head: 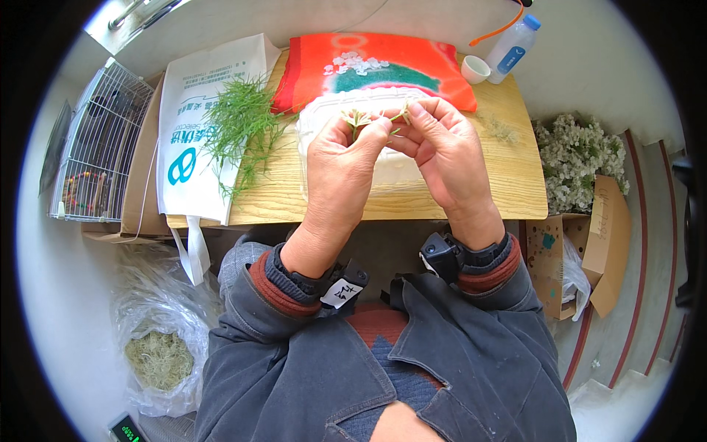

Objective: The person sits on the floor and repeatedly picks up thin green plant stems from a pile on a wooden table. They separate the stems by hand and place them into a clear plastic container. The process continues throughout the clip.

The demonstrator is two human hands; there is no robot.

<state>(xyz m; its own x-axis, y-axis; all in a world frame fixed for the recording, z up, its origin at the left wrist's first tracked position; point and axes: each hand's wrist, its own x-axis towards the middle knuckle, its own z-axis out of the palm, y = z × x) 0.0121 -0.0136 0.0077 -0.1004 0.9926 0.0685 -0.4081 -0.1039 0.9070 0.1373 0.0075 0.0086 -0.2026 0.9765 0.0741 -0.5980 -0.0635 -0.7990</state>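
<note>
Over a white plastic tray on the wooden table, both hands are raised close together. My left hand pinches a small green stem with a pale flower head between thumb and fingers. Another pale flower head on a green stem is between the thumb and fingers of my right hand. Whether the two stems touch is unclear. Green feathery stems lie left of the tray. Behind it, small white petal-like pieces rest on a folded red and green cloth.
A white cup and a bottle stand back right. A printed white bag covers the table's left side, beside a wire cage. White flowers and an open carton are by the stairs. A plastic bag holds fibrous material.
</note>
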